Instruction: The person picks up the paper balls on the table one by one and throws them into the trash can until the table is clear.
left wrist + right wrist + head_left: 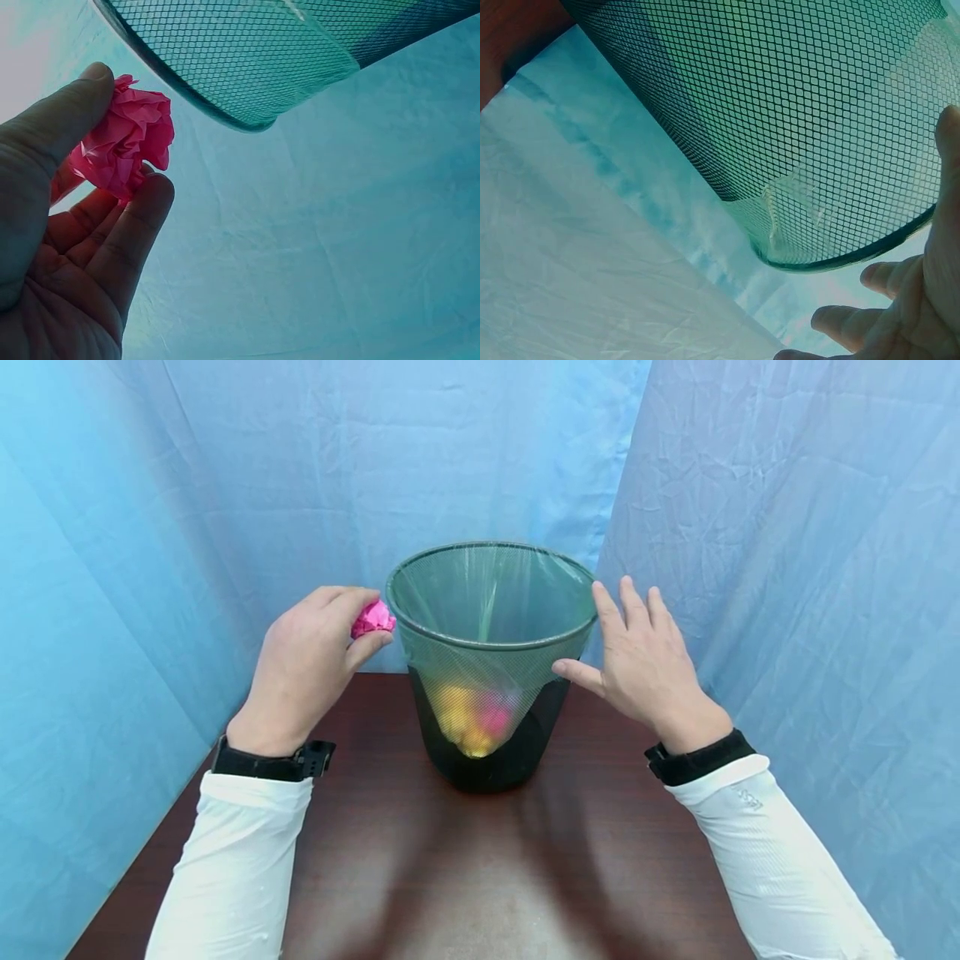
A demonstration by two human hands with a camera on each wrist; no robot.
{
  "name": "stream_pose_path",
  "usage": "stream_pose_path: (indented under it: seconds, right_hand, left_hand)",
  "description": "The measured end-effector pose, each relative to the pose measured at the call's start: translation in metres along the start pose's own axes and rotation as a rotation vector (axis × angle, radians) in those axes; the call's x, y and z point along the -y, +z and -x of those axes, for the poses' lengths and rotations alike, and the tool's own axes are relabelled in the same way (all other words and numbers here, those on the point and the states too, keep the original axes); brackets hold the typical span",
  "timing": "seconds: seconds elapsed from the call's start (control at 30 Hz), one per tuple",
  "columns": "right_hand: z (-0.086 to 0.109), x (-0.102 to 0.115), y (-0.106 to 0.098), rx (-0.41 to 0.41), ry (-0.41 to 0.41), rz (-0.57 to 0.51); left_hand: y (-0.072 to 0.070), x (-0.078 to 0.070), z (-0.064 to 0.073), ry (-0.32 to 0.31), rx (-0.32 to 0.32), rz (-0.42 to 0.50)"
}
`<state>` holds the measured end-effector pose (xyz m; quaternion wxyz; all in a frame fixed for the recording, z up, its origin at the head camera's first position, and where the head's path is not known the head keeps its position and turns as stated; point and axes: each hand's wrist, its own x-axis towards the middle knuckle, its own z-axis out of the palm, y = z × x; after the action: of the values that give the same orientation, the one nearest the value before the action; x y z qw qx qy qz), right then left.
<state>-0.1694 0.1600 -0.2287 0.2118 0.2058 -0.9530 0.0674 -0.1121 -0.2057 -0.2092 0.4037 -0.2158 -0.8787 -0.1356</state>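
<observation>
A crumpled pink paper ball (372, 619) is pinched between the thumb and fingers of my left hand (303, 660), just left of the bin's rim. In the left wrist view the paper ball (127, 142) hangs close below the mesh. The black mesh wastebasket (487, 779) stands upright, lined with a thin greenish plastic bag (495, 602) folded over its rim. Inside, seen through the mesh, lie yellow crumpled balls (461, 714) and a pink one (495, 714). My right hand (645, 660) is spread beside the bin's right side, fingers straight, fingertips right at the rim.
The bin rests on a dark reddish-brown wooden table (600, 860). Light blue curtains (300, 468) hang behind it and along both sides. Each wrist wears a black strap (262, 762) over a white sleeve.
</observation>
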Motion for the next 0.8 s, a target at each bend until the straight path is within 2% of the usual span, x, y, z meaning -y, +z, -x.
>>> stream_pose_path:
  seconds: [0.47,0.8]
  right_hand:
    - [-0.003,0.006,0.002,0.042,-0.009,0.009]
    - [-0.004,0.007,0.003,0.041,-0.035,0.015]
  left_hand:
    - [0.006,-0.007,-0.012,0.038,-0.057,0.018]
    - [0.010,-0.013,-0.019,0.052,-0.071,0.034]
